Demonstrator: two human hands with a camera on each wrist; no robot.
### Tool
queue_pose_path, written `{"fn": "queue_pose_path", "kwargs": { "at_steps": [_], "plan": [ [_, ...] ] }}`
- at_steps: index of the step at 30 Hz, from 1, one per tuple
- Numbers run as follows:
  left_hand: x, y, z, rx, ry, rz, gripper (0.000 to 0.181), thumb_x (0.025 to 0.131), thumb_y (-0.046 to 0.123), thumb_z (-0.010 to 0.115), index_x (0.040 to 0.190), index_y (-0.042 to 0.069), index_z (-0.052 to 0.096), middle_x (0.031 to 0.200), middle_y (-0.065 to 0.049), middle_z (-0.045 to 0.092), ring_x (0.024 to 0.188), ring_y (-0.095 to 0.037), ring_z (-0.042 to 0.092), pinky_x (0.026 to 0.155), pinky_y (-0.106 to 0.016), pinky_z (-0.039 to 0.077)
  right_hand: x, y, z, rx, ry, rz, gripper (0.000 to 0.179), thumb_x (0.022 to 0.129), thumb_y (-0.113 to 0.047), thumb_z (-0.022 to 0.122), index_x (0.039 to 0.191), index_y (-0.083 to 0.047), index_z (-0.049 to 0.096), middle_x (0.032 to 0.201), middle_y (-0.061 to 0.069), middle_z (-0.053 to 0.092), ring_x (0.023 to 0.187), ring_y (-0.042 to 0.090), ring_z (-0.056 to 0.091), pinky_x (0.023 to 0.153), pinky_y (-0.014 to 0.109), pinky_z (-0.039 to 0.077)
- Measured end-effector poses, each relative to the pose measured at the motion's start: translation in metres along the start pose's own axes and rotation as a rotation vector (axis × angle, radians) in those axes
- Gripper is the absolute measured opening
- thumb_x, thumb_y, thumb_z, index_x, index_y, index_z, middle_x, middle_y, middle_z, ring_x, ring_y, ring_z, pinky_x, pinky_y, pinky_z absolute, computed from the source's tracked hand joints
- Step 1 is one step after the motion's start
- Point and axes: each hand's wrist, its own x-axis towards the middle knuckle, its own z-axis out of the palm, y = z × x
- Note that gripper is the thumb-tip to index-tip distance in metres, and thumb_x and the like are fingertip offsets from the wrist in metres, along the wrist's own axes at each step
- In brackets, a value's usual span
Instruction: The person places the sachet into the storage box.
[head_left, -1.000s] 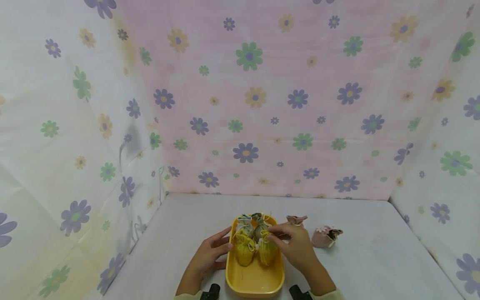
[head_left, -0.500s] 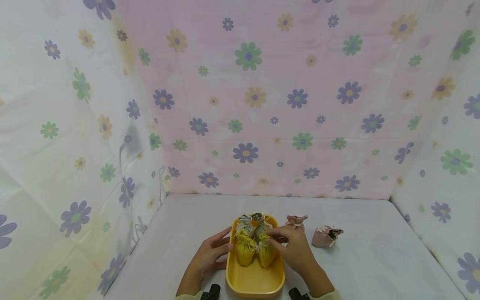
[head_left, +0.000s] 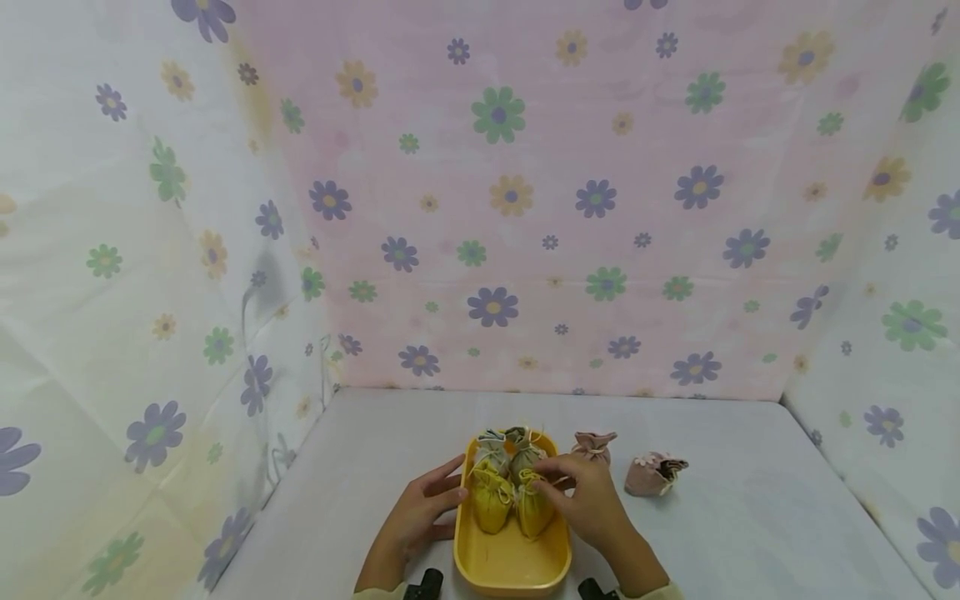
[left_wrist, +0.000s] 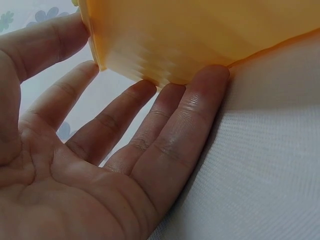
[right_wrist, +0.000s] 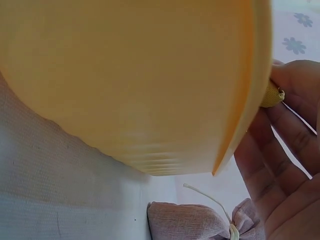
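While the rim of a rounded, oblong yellow plastic tray (head_left: 513,573) is steadied from the left, a small yellow cloth drawstring pouch (head_left: 534,512) is held at its gathered neck by the right hand (head_left: 592,500), between thumb and fingertips, inside the tray against its right side. From that hand the pouch lies to the left, right at the fingertips; its long axis is set roughly along the tray's length, neck toward the far end. The right hand is much the nearer, the pouch being parted from the left hand (head_left: 418,510) by a second yellow cloth pouch (head_left: 492,507). The left hand is spread wide, its fairly straight fingers laid against the tray's outer wall. Whether the pinched pouch's base is touching the tray floor cannot be told.

One tray, two yellow pouches, one pale grey cloth pouch (head_left: 492,452) and one olive-grey cloth pouch (head_left: 523,460) are counted, all four pouches being contained in the tray. Two dusty-pink cloth pouches, one tied (head_left: 592,447) and one gaping (head_left: 651,477), are seen on the white-covered table (head_left: 735,542), to the tray's right.
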Motion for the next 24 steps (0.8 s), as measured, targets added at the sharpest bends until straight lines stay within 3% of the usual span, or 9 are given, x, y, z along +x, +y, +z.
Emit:
{"fn": "queue_pose_path", "kwargs": {
  "at_steps": [7,17,24],
  "plan": [
    [-0.001,0.000,0.001,-0.004,0.001,0.005,0.077,0.087,0.033,0.084,0.156,0.030,0.049,0.157,-0.025,0.046,0.124,-0.034,0.065,0.082,-0.053,0.064,0.001,0.000,0.000,-0.015,-0.015,0.020,0.019,0.089,-0.021,0.083,0.107,-0.026,0.078,0.098,-0.019,0.074,0.085,0.000,0.069,0.070,0.021,0.061],
    [-0.002,0.000,0.000,0.006,0.013,-0.011,0.079,0.086,0.034,0.084,0.156,0.031,0.048,0.157,-0.025,0.046,0.122,-0.032,0.066,0.082,-0.052,0.064,0.003,-0.004,-0.008,-0.050,-0.064,-0.032,0.018,0.091,-0.028,0.081,0.108,-0.025,0.078,0.102,-0.017,0.074,0.089,0.007,0.069,0.069,0.026,0.061],
    [-0.002,0.001,0.000,0.009,0.001,0.002,0.078,0.087,0.034,0.084,0.156,0.032,0.047,0.158,-0.025,0.045,0.123,-0.033,0.065,0.082,-0.052,0.064,0.005,-0.004,-0.015,-0.126,0.012,-0.086,0.020,0.089,-0.029,0.083,0.107,-0.036,0.076,0.105,-0.016,0.074,0.082,0.019,0.064,0.066,0.031,0.056]
  ]
}}
